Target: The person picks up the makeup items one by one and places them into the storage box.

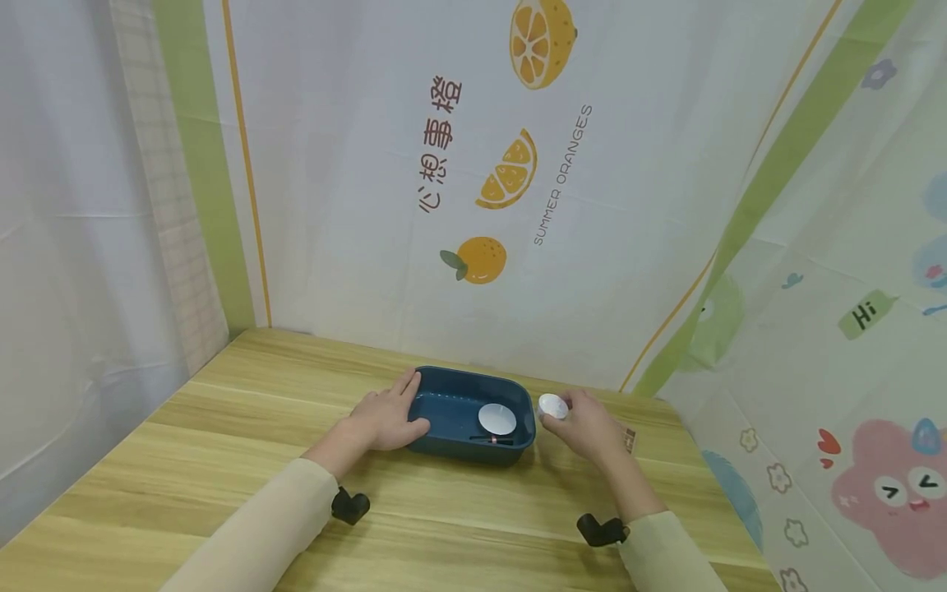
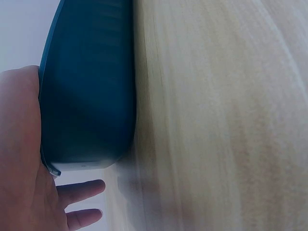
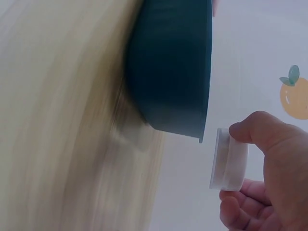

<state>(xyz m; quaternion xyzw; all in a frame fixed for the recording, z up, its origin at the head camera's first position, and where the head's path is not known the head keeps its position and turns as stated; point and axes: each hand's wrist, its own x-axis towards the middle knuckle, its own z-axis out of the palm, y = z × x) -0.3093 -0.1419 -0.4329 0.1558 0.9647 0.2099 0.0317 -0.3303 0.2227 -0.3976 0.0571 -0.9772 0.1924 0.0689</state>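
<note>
A dark blue rectangular bin (image 1: 462, 449) stands on the wooden table. My left hand (image 1: 385, 418) rests on its left end, fingers stretched along the rim and thumb spread toward the front side. In the left wrist view, two straight fingertips (image 2: 86, 192) show past the bin's end. My right hand (image 1: 588, 426) pinches a small white round container (image 3: 230, 160) between thumb and fingers, just outside the bin's right end and above the table. Inside the bin lie a white oval piece (image 1: 497, 419) and a thin dark stick (image 1: 482, 440) with a light band.
A small card-like thing with brown patches (image 1: 629, 440) lies on the table (image 1: 444, 526) beyond my right wrist, partly hidden by it. A white curtain (image 1: 355, 205) printed with oranges hangs close behind the table's back edge. Another printed curtain (image 1: 836, 395) borders the right side.
</note>
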